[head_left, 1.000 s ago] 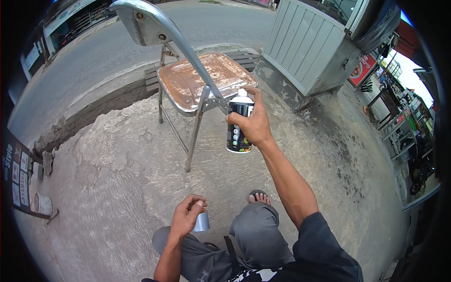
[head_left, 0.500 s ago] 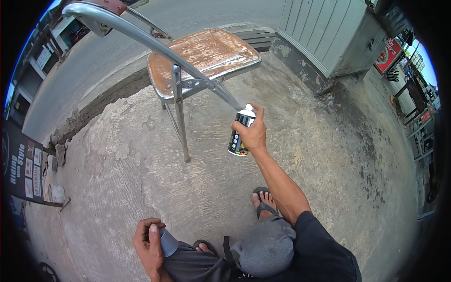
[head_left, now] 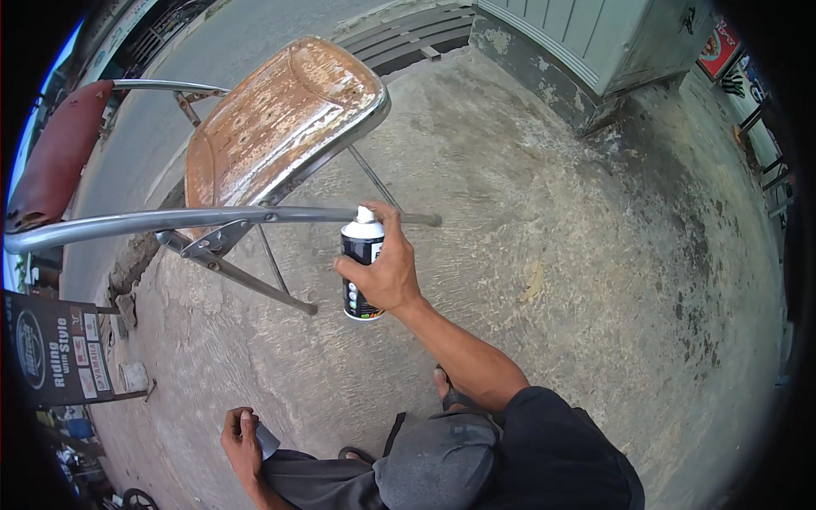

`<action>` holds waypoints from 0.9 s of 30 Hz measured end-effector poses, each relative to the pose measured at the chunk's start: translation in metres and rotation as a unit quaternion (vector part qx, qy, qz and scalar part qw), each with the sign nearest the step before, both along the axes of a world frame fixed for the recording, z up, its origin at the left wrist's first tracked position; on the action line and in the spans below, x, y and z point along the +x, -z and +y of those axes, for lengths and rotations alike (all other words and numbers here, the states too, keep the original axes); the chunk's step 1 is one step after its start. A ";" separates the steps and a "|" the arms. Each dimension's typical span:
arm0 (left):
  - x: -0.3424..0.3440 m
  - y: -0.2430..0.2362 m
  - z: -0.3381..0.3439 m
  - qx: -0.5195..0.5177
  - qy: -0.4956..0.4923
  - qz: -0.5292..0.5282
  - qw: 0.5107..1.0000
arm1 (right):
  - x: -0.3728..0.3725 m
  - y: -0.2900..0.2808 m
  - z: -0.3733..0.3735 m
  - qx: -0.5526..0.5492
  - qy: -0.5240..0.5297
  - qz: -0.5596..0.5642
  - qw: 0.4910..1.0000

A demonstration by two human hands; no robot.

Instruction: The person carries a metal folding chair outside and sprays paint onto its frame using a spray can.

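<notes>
My right hand (head_left: 391,272) grips a black spray can (head_left: 363,285) with a white top, index finger at the nozzle, just in front of the chair's tubular frame (head_left: 310,214). The folding metal chair has a rust-mottled seat (head_left: 276,127) and a worn maroon backrest (head_left: 59,157). Low at the left, my left hand (head_left: 240,444) is closed on a grey cylindrical cap (head_left: 263,440), beside my grey-trousered leg. Whether the can touches the frame I cannot tell.
A grey metal cabinet (head_left: 565,34) on a concrete base stands back right, beside a slatted drain grate (head_left: 399,38). A signboard (head_left: 59,353) and small bucket (head_left: 133,376) are at left. The road (head_left: 161,59) lies beyond a broken edge. Furniture lines the far right.
The chair has shifted leftward in view, its seat and maroon backrest showing more. My right hand and can have moved left and slightly lower; my left hand sits farther left than a second ago.
</notes>
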State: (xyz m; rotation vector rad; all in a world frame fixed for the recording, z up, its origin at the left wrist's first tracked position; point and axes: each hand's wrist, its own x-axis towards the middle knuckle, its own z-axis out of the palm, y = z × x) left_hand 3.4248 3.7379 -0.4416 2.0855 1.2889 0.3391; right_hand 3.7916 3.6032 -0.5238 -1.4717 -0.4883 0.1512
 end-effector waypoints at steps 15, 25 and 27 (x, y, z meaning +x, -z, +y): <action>0.017 0.023 0.030 0.014 -0.001 0.141 0.990 | 0.009 0.112 -0.043 0.009 -0.003 0.091 0.996; 0.020 0.017 0.026 -0.004 0.015 0.149 0.989 | 0.021 0.166 -0.049 -0.077 0.157 0.134 0.975; 0.017 0.016 0.024 -0.008 0.014 0.160 0.987 | 0.036 0.190 -0.066 -0.098 0.213 0.203 0.951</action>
